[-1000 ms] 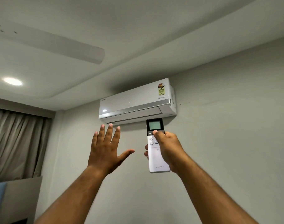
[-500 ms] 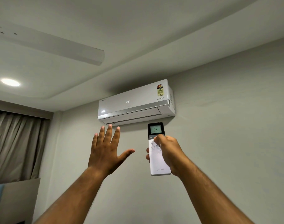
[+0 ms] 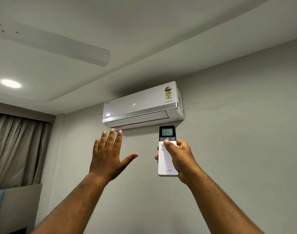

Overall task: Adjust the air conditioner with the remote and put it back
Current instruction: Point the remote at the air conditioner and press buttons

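A white wall-mounted air conditioner (image 3: 142, 105) hangs high on the grey wall, with "24" lit on its front panel. My right hand (image 3: 179, 157) grips a white remote (image 3: 167, 164) held upright just below the unit's right end. The remote's dark top screen reads 24, and my thumb rests just under the power button. My left hand (image 3: 109, 156) is raised to the left of the remote, palm toward the wall, fingers spread and holding nothing; its fingertips reach the unit's lower edge.
A ceiling fan blade (image 3: 60, 46) crosses the upper left. A round ceiling light (image 3: 10, 83) glows at the left. Grey curtains (image 3: 17, 149) hang at the left, above a headboard-like panel (image 3: 21, 205) in the lower left corner.
The air conditioner's panel and the remote's screen have lit up with 24. My right thumb has slid slightly down off the button row. The left hand stays raised.
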`<state>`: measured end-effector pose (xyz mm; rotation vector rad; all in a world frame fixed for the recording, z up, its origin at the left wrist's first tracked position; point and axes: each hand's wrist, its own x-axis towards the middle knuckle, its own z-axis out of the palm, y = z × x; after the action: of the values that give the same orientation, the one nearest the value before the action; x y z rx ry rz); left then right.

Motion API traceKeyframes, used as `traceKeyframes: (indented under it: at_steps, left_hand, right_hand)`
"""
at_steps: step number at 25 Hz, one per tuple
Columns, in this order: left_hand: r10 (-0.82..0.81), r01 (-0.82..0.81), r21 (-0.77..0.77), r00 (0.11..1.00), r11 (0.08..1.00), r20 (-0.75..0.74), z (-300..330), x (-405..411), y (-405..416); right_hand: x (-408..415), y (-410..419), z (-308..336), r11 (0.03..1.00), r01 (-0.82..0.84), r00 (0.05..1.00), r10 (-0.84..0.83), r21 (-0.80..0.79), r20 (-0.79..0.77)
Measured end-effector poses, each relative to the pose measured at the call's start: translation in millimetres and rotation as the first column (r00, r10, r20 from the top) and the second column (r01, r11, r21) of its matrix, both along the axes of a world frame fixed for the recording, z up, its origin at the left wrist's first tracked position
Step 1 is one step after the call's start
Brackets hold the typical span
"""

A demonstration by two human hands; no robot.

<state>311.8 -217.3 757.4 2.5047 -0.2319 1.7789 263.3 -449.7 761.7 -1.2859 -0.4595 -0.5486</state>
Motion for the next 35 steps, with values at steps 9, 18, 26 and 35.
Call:
traceKeyframes:
  at_steps: [9,18,26,35]
  left_hand:
    - [0.004,-0.004,0.008,1.0,1.0,0.007,0,-4,5]
    - [0.036,-0.037,0.019,0.999,0.999,0.009,3,-7,4]
    - [0.039,-0.039,0.009,0.999,0.999,0.007,0,-9,1]
    - [0.036,-0.036,0.005,0.999,0.999,0.022,-1,-16,-5]
  right_hand:
    - [4,10,1,1.0,-0.018,0.992,0.016,-0.015,-0.126]
    - [-2,11,-4,0.985,-0.158,0.985,0.153,-0.07,-0.077]
    - [2,13,-9,0.992,-0.097,0.995,0.095,-0.086,-0.027]
    - [1,5,-11,0.994,-0.086,0.996,0.084,-0.075,-0.026]
